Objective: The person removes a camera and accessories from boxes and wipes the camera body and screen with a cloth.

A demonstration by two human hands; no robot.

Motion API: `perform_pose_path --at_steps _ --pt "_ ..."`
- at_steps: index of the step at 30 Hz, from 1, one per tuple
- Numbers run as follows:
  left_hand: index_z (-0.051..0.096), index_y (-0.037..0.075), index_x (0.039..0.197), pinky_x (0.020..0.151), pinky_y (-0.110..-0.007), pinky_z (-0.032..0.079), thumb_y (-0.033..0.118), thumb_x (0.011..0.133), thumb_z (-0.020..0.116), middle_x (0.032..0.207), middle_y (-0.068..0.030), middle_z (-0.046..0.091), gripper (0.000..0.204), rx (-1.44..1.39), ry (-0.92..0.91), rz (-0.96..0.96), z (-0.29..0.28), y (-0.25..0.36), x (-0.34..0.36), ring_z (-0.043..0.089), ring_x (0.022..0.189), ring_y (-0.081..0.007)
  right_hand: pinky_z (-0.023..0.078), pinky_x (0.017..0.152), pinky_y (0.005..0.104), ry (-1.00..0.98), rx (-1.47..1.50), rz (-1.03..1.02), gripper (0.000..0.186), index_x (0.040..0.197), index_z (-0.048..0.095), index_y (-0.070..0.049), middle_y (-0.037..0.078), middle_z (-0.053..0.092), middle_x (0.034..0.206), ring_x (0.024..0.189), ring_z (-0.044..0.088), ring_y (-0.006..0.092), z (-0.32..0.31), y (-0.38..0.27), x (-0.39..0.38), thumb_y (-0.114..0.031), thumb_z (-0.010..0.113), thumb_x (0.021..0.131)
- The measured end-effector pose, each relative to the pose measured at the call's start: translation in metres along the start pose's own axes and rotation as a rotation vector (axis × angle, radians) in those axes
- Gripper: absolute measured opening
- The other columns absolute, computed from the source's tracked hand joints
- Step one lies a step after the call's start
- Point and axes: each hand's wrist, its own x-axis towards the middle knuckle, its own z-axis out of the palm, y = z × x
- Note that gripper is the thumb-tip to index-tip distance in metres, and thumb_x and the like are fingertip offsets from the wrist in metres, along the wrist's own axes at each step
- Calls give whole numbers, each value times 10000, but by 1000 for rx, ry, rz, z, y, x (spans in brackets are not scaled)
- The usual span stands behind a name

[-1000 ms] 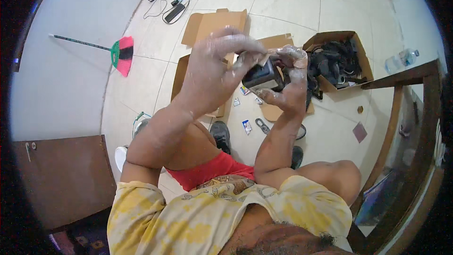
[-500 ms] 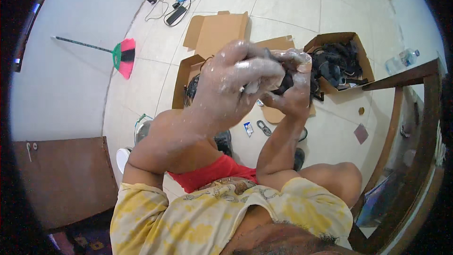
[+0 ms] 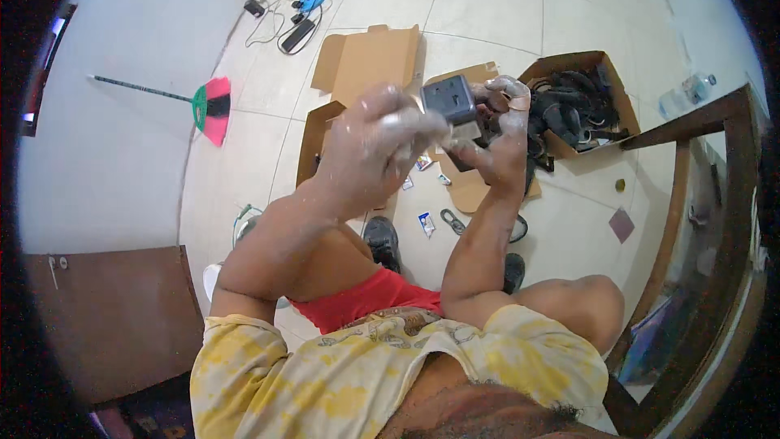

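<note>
My white-smeared right hand holds a small black box-shaped object from its right side. A small pale piece sits at the object's lower edge. My left hand, also coated with white residue and slightly blurred, is curled at the object's lower left; what its fingers hold is unclear. Behind them lie an open cardboard box and more flattened cardboard. A carton of black straps or gear stands just right of my hands.
A broom leans at the left wall. Cables and a power strip lie at top left. A plastic bottle and wooden-framed glass furniture are at right. Small packets and shoes are below my hands.
The black object has tilted up and now shows above my left fingers. My left hand, which covered much of it, has moved down and left.
</note>
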Motion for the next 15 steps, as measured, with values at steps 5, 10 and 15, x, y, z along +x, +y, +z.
perform_pose_path --at_steps 5,10,15 --pt "706 124 945 692 -368 499 42 683 732 893 -66 583 276 48 112 310 16 -1 20 605 828 -260 466 910 355 -12 -65 -33 894 1311 386 -59 83 560 1180 1085 566 192 11 -11 3 -272 928 632" --pt "716 95 983 755 -352 521 31 823 666 912 -121 635 179 44 193 -233 4 -15 25 643 840 -304 480 901 326 44 -277 -57 893 1321 391 -53 88 566 1172 1073 574 178 5 -4 9 -329 914 652" --pt "633 31 1118 826 -300 476 138 970 597 1046 -43 661 186 -847 263 -732 -10 -53 24 614 942 -141 616 707 406 181 892 277 623 1280 494 -33 124 657 1043 887 704 261 17 23 9 -356 751 814"
